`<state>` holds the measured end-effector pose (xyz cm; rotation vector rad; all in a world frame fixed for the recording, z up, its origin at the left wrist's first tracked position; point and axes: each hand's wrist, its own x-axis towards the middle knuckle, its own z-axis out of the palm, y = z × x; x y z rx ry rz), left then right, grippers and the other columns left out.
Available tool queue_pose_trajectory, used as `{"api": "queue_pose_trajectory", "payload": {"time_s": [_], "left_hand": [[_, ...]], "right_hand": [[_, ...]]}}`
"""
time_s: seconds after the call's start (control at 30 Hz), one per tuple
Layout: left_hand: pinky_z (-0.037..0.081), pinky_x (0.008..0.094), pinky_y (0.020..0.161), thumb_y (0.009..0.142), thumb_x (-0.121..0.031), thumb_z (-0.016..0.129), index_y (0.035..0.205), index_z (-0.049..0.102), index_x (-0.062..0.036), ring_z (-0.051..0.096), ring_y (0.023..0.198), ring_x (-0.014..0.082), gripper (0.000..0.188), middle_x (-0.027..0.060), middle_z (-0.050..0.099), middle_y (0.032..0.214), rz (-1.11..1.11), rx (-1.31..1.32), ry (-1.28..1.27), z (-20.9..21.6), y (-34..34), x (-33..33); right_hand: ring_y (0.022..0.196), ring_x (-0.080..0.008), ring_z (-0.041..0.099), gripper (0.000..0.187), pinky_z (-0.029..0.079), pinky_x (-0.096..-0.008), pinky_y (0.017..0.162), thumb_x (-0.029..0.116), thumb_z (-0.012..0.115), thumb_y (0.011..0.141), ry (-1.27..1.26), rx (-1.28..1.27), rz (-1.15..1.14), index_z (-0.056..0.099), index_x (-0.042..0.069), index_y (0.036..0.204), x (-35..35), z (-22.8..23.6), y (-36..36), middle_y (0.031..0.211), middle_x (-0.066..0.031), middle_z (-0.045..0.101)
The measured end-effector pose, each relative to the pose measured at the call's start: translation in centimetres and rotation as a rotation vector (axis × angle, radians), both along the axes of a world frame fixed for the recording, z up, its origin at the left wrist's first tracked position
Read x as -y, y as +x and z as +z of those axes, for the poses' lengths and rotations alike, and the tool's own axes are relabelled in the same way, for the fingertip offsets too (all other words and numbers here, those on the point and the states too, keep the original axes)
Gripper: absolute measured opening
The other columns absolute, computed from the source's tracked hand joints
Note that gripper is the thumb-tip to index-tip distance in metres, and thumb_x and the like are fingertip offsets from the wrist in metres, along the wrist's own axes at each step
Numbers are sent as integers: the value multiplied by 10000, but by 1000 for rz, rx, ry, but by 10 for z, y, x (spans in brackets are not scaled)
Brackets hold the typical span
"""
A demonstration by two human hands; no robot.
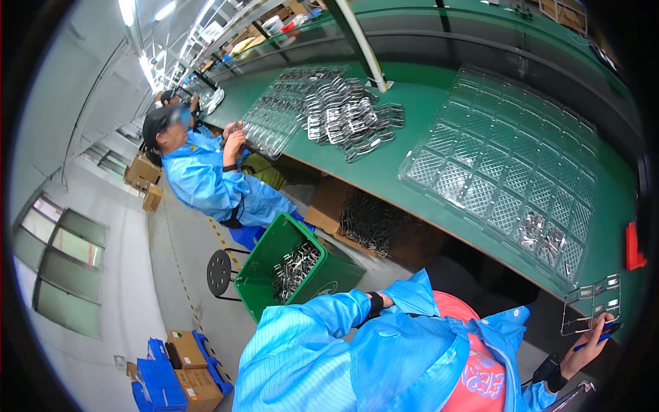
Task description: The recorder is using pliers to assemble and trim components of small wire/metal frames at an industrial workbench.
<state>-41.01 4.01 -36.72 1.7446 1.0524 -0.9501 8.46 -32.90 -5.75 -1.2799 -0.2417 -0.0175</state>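
my right fingers (599,328) are found pinched on the lower edge of a thin metal frame (592,305), which stands tilted just beyond them at the edge of the green surface (422,96); a blue-and-black tool (608,334), type unclear, sits against the same fingers. my left hand (388,301) is mostly hidden by my jacket; i cannot tell how far its fingers are open or whether they hold anything. beyond and left of my right fingers lies a clear compartment tray (473,154), loose metal pieces (532,230) in its nearer cells. a red object (635,246) lies farther ahead of these fingers. well left, heaped metal frames (350,117) are noted.
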Motion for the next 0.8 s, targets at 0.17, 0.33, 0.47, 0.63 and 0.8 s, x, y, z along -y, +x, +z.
{"api": "queue_pose_trajectory", "payload": {"time_s": [0.17, 0.33, 0.47, 0.63, 0.8], "left_hand": [[341, 346, 1050, 910, -361, 484, 1270, 521, -76, 462, 1238, 276, 461, 137, 486, 1357, -187, 448, -13, 76, 28, 3], [353, 347, 1041, 926, -279, 464, 1330, 451, -50, 493, 1199, 253, 465, 183, 490, 1329, -475, 397, -48, 254, 93, 26], [506, 333, 839, 915, -124, 491, 1111, 509, -26, 640, 956, 230, 220, 121, 625, 1134, -599, 278, 83, 338, 119, 12], [550, 337, 756, 837, 33, 615, 1013, 506, -3, 645, 960, 276, 210, 231, 611, 1104, 703, 894, -445, 380, 134, -32], [546, 349, 786, 819, 41, 626, 1038, 568, 20, 619, 1021, 305, 227, 238, 581, 1161, 840, 1119, -605, 371, 159, -30]], "right_hand": [[1151, -156, 511, 356, 359, -294, 1010, 134, 492, 969, -21, -56, -14, 463, -63, 1265, 15, 1, 0, 1248, -97, 540], [1158, -180, 512, 336, 377, -327, 1003, 111, 497, 961, -96, -21, -56, 463, -40, 1259, 7, 8, 3, 1233, -116, 533], [951, -134, 509, 280, 386, -284, 866, 97, 486, 960, -87, 19, 128, 482, -35, 1207, -12, 24, 10, 1085, -60, 540], [915, -108, 469, 279, 355, -259, 847, 106, 471, 968, -127, 23, 6, 479, -37, 1207, -33, 36, 5, 1039, -49, 531], [924, -111, 480, 277, 365, -264, 855, 85, 466, 967, -123, 38, 61, 485, -36, 1216, -40, 35, 10, 1070, -52, 538]]}}
